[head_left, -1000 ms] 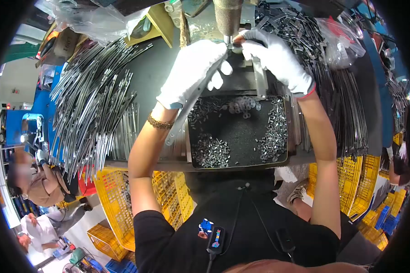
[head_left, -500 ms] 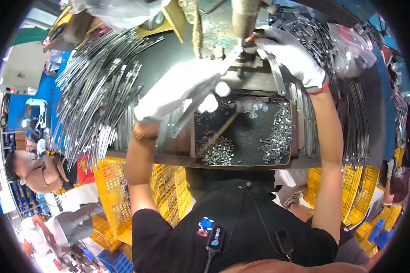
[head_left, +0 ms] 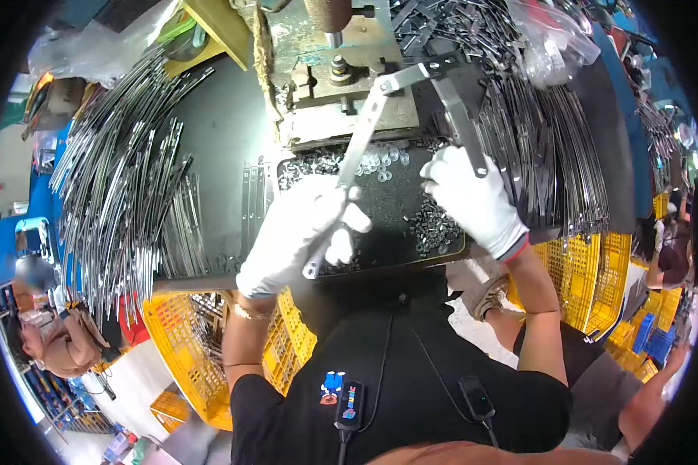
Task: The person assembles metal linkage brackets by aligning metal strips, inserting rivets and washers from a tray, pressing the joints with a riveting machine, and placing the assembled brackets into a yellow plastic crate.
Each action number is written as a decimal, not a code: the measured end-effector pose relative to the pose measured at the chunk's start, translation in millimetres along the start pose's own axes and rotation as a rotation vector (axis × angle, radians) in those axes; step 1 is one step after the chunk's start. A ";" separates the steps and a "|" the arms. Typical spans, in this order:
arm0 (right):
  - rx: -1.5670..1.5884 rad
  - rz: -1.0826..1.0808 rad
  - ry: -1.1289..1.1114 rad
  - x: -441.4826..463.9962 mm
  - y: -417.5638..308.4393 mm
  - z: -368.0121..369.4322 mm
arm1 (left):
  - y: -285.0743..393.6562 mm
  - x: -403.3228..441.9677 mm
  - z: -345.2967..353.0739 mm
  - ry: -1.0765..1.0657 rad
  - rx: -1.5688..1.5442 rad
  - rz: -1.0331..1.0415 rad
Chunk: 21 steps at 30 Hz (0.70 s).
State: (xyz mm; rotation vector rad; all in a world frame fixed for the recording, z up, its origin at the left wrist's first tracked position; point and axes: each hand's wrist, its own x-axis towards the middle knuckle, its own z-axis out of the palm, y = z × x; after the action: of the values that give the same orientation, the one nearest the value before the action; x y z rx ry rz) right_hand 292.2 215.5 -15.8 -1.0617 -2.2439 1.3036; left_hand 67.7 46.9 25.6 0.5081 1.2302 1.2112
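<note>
My left hand (head_left: 298, 229), in a white glove, grips a long flat metal strip (head_left: 362, 136) that slants up toward the press. A short metal link (head_left: 405, 77) joins this strip to a second strip (head_left: 459, 120), which hangs down on the right. My right hand (head_left: 477, 201), also gloved, is over the right side of the parts tray (head_left: 392, 205), fingers curled together; whatever is between them is hidden. The second strip's lower end overlaps the back of this hand. Clear washers (head_left: 376, 161) and small metal pieces (head_left: 434, 226) lie in the tray.
Ahead stands the press, with its ram (head_left: 329, 17) above a die pin (head_left: 339, 71). Bundles of metal strips (head_left: 120, 170) lie left, with more strips (head_left: 547, 155) right. A plastic bag (head_left: 554, 50) sits at back right. Yellow crates (head_left: 182, 349) stand below the bench edge.
Both hands have drawn back from the press toward me, bringing the joined strips away from the ram. My right hand has come down from the die to the tray. The view has shifted.
</note>
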 end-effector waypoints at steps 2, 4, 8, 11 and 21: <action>0.126 -0.027 0.048 -8.9 22.9 21.6 | -8.5 2.7 17.7 0.001 -0.120 0.018; -0.719 -0.378 0.011 -11.2 2.2 21.0 | -12.3 5.8 31.8 0.047 -0.131 0.048; -1.076 -0.519 -0.026 -9.7 -4.7 10.6 | -12.2 5.8 47.7 0.141 -0.106 0.048; -1.147 -0.546 0.000 -4.9 8.4 18.1 | -18.1 5.1 52.1 0.273 0.111 0.170; -1.142 -0.682 0.247 -4.3 10.2 22.7 | -14.6 0.3 69.9 0.289 0.324 0.335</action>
State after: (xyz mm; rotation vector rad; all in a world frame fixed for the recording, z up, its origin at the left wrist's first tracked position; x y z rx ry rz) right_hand 285.7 201.8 -36.0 -0.5217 -2.7182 -0.4408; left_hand 136.6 62.4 36.2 0.8243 1.6491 1.4074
